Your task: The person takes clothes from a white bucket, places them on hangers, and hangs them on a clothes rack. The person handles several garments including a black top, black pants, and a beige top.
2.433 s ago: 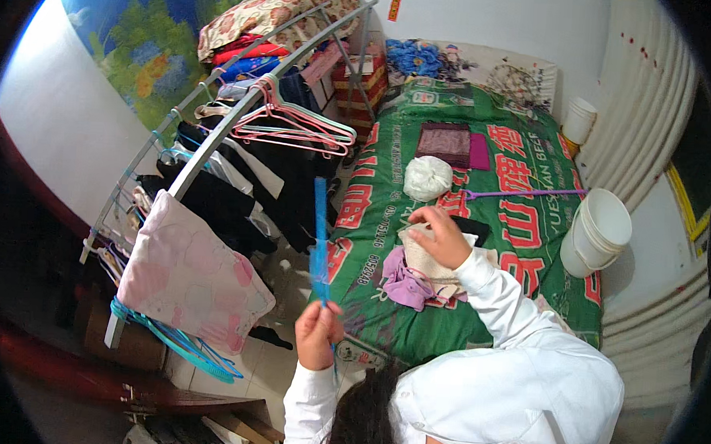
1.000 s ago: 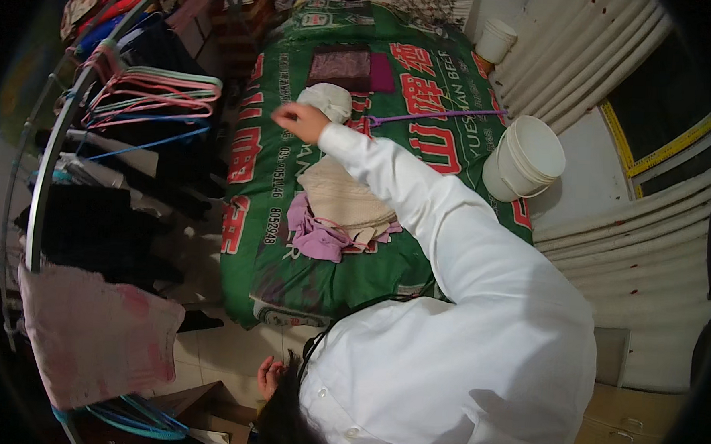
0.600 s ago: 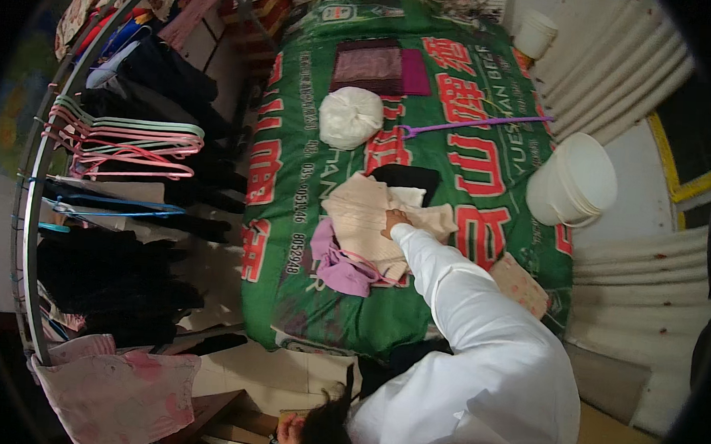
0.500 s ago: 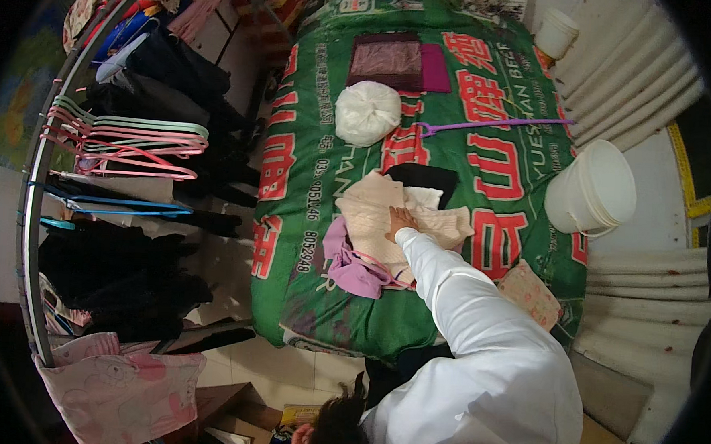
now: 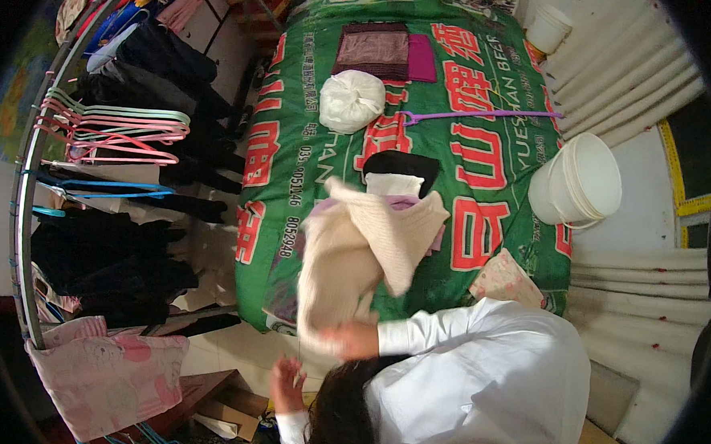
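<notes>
A cream knitted sweater point(image 5: 346, 246) stretches toward me over the near part of the bed, blurred by motion. At its near end, my right hand point(image 5: 353, 340) is closed on the knit, its fingers smeared. My left hand point(image 5: 288, 386) is beside the bed's near edge, holding nothing, with its fingers loosely bent and apart. Bits of a purple garment point(image 5: 403, 203) show from under the sweater. Just beyond lie a white folded cloth point(image 5: 394, 185) and a black folded garment point(image 5: 403, 165).
The bed has a green cover point(image 5: 291, 219) with red print. On it rest a white plastic bag point(image 5: 351, 101), a purple stick point(image 5: 490, 115), folded brown cloth point(image 5: 372, 50) and a pink patterned cloth point(image 5: 507, 280). A white bucket point(image 5: 575, 181) stands right; a clothes rack point(image 5: 24, 229) with hangers point(image 5: 119, 125) stands left.
My right hand has drawn the cream sweater off the pile toward me, spreading it out and covering most of the purple garment. My left hand has come into view at the bottom.
</notes>
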Demonstrator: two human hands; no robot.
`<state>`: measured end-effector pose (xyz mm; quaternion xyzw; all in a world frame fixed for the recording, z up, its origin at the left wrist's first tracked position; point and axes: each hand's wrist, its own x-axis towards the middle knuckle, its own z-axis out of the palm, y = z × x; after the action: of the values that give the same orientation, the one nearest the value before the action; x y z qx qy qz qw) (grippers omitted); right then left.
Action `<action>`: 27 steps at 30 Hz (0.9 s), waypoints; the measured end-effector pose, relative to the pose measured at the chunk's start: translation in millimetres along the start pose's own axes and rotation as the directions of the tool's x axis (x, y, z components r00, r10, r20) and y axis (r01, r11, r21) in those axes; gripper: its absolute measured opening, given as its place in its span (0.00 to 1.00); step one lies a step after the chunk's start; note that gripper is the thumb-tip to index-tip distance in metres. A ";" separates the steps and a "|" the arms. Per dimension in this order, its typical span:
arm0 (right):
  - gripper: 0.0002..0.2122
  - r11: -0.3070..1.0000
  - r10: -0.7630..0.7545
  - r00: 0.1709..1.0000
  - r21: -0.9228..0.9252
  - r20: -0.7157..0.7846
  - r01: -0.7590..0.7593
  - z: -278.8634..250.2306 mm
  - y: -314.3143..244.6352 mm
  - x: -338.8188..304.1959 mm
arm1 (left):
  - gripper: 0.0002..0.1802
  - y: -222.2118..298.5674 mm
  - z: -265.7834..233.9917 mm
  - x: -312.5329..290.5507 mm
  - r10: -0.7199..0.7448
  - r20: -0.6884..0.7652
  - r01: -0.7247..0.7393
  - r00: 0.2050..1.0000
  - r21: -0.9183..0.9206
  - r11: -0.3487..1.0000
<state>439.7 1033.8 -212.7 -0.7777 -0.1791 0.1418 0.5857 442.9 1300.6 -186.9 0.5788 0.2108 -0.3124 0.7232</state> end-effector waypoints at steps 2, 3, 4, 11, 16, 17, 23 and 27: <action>0.24 0.993 0.014 0.893 -0.111 0.449 0.040 23.0 -40.1 -4.0 | 0.37 25.5 36.0 23.9 -0.067 0.295 0.101 0.953 -0.103 0.990; 0.23 0.998 0.019 0.827 -0.055 0.561 0.014 38.1 -49.2 -3.1 | 0.35 35.1 59.2 24.2 -0.227 0.363 0.323 0.904 -0.230 0.918; 0.23 0.973 -0.026 0.849 0.207 0.528 -0.099 55.1 -40.9 -3.0 | 0.29 56.2 105.2 0.2 -0.198 0.340 0.221 0.919 -0.031 0.975; 0.19 0.939 -0.198 0.854 0.344 0.482 0.024 31.2 -59.7 -34.5 | 0.27 57.3 33.6 -35.3 -0.030 0.418 -0.065 0.908 0.212 0.975; 0.24 0.876 0.015 0.871 0.414 0.491 -0.249 7.1 -65.5 -50.9 | 0.28 84.0 -15.7 -124.9 0.179 0.444 -0.252 0.878 0.111 0.961; 0.26 0.857 0.120 0.886 0.403 0.447 -0.320 -0.8 -82.8 -47.8 | 0.27 87.4 -43.1 -132.0 0.212 0.454 -0.290 0.866 0.109 0.951; 0.17 0.956 0.054 0.940 0.255 0.338 -0.146 -12.2 -175.0 31.9 | 0.25 89.9 -106.6 -235.6 0.675 0.222 -0.629 0.704 -0.245 0.737; 0.13 0.961 -0.115 0.904 0.276 0.411 -0.004 42.2 -240.8 102.3 | 0.25 55.6 -128.0 -283.5 0.771 -0.010 -0.741 0.636 -0.287 0.607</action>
<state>486.1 1175.8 6.2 -0.6358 -0.3030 0.3131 0.6372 285.8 1491.1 10.4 0.4924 -0.0559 0.0209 0.8683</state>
